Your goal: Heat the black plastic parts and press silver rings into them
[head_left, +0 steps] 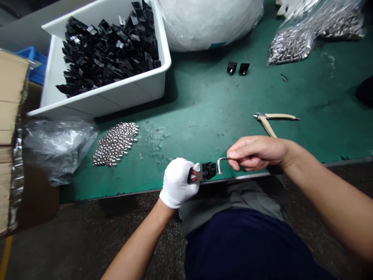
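Note:
My left hand point(178, 182), in a white glove, is closed around pliers point(198, 176) with black and red handles. At the jaws of the pliers sits a small black plastic part point(209, 170), just above the front edge of the table. My bare right hand point(256, 153) pinches the long arm of an L-shaped hex key point(220, 163). Its short end points down, a little to the right of the black part; a small gap seems to lie between them. A bright metal piece appears at that end, too small to make out.
A white bin point(128, 89) of black parts stands back left. Metal pieces point(116, 144) lie in rows before it, beside a crumpled plastic bag point(61, 144). Cream-handled cutters point(269, 119), two black parts point(232, 67) and bagged metal pieces point(291, 46) lie right. A cardboard box point(11, 147) stands left.

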Demonstrator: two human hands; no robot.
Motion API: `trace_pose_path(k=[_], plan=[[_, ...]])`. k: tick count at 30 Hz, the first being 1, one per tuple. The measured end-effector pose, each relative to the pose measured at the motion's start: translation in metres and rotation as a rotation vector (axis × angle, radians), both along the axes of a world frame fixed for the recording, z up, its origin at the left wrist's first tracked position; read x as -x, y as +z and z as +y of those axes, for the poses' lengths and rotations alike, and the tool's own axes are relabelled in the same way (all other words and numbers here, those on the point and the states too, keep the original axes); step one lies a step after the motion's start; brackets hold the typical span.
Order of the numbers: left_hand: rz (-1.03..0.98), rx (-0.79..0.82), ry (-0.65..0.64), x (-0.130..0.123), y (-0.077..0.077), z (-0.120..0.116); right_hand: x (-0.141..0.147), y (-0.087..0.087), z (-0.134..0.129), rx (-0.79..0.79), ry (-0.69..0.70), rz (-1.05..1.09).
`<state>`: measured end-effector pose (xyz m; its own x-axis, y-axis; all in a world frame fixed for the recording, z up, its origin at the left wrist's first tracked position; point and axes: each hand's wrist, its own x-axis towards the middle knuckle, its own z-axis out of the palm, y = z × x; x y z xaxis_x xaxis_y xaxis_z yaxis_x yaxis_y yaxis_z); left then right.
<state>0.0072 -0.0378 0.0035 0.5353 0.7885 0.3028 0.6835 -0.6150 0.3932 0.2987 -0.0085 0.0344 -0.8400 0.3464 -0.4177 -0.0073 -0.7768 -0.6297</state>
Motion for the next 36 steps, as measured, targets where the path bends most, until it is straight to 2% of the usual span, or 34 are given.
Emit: trace_pose_path(k=[3,7,16,21,24,28,33,36], plan=[[-0.041,0.012,0.002,-0.001,0.003,0.000,0.005,-0.017,-0.008,0.097,-0.042,0.096],[-0.051,0.014,0.001,-0.001,0.003,0.000,0.008,-0.023,-0.017,0.152,-0.096,0.144],[-0.124,0.018,0.067,-0.001,0.002,0.000,0.015,-0.009,-0.015,0.184,-0.173,0.090],[-0.211,0.038,0.223,0.005,0.002,-0.008,0.023,0.004,-0.013,0.200,-0.247,-0.006],[-0.259,0.036,0.348,0.015,0.001,-0.017,0.034,0.004,-0.004,0.245,-0.287,-0.095],[-0.340,0.026,0.516,0.041,-0.002,-0.033,0.076,0.002,0.020,0.246,-0.269,-0.144],[-0.429,-0.004,0.749,0.073,-0.009,-0.056,0.159,0.004,0.049,0.259,-0.202,-0.148],[-0.496,-0.006,0.822,0.085,-0.012,-0.066,0.209,0.003,0.062,0.249,-0.140,-0.167]])
